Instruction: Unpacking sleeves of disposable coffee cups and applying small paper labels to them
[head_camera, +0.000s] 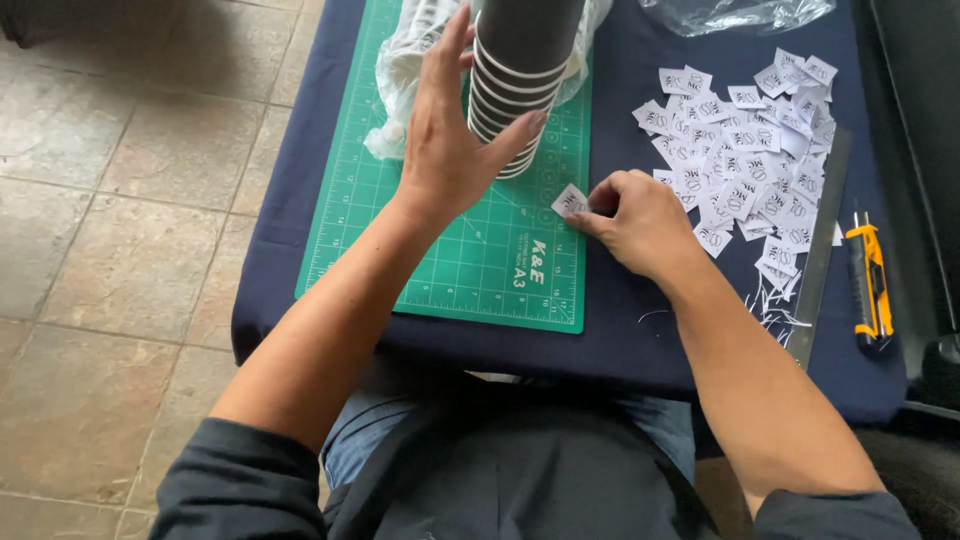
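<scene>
My left hand (450, 130) wraps around the bottom end of a stack of dark paper cups (520, 70) lying on a green cutting mat (440, 250). The stack's far end sits in a clear plastic bag (400, 70). My right hand (640, 220) pinches one small white printed paper label (570, 201) at the mat's right edge, just below the cups. A loose pile of the same white labels (750, 150) lies to the right on the dark blue cloth.
A metal ruler (822, 240) lies right of the label pile, with thin paper trimmings (770, 300) beside it. A yellow utility knife (868, 280) rests near the table's right edge. Another clear plastic bag (730, 12) sits at the back. Tiled floor (120, 200) lies to the left.
</scene>
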